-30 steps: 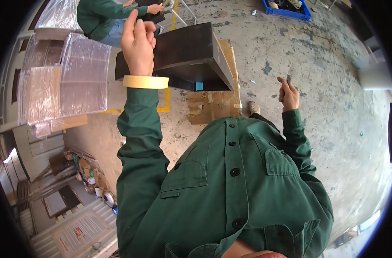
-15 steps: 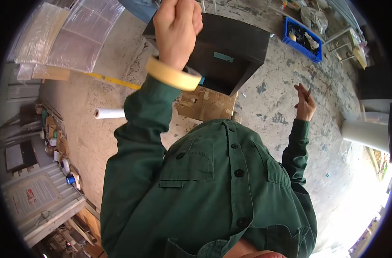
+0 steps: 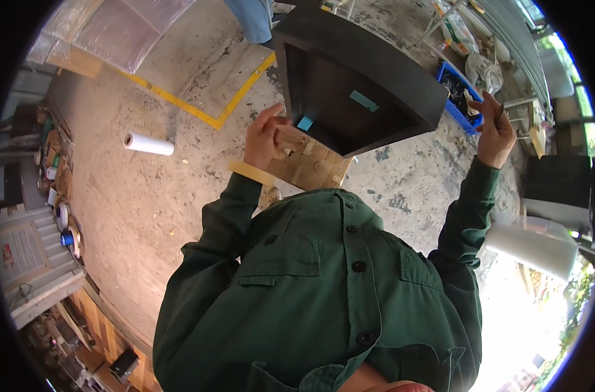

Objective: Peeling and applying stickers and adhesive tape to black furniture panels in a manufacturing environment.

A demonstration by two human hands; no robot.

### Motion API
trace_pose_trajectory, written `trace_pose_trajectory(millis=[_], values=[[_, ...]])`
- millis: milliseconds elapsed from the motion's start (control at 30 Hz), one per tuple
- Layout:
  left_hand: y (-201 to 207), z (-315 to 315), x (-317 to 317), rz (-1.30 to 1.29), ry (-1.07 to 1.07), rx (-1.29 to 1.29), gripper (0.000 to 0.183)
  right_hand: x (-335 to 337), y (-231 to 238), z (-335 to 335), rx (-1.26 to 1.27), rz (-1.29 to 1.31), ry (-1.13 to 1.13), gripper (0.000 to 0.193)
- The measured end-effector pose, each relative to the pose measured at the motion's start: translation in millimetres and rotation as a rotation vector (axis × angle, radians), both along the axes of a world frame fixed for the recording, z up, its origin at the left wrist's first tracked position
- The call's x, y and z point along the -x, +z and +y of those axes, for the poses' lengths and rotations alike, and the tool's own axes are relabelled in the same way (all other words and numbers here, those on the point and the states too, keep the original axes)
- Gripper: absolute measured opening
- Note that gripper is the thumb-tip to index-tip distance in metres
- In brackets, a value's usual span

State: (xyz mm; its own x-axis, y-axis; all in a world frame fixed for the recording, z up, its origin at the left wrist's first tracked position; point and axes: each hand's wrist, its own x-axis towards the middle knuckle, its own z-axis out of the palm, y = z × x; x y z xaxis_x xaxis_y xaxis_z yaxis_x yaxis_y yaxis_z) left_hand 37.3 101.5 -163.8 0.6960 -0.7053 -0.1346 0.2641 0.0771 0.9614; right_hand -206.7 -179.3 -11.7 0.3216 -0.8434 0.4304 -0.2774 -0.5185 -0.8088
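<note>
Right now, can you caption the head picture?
Left hand, tape roll round its wrist, and right hand flank a black box.

Workshop with yellow floor line [image 3: 218, 122]

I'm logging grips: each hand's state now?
Left hand: half-curled by the black box; contact unclear.
Right hand: half-curled; anything held is unclear.

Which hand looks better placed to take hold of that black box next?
Probably the left hand: it is close by the left edge of the black box, though contact is unclear. The right hand shows apart from the box's right corner.
</note>
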Motion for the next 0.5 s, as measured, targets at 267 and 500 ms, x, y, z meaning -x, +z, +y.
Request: trace_pose_trajectory(millis=[267, 500], values=[[-33, -20, -66, -0.634, 0.224, -0.267, 0.049, -1, 2, 8, 0.087, 0.028, -0.058, 0.019], [-46, -61, -79, -1.236, -0.03, -0.532, 0.063, -8, 11, 18, 0.16, 0.057, 0.048, 0.027]])
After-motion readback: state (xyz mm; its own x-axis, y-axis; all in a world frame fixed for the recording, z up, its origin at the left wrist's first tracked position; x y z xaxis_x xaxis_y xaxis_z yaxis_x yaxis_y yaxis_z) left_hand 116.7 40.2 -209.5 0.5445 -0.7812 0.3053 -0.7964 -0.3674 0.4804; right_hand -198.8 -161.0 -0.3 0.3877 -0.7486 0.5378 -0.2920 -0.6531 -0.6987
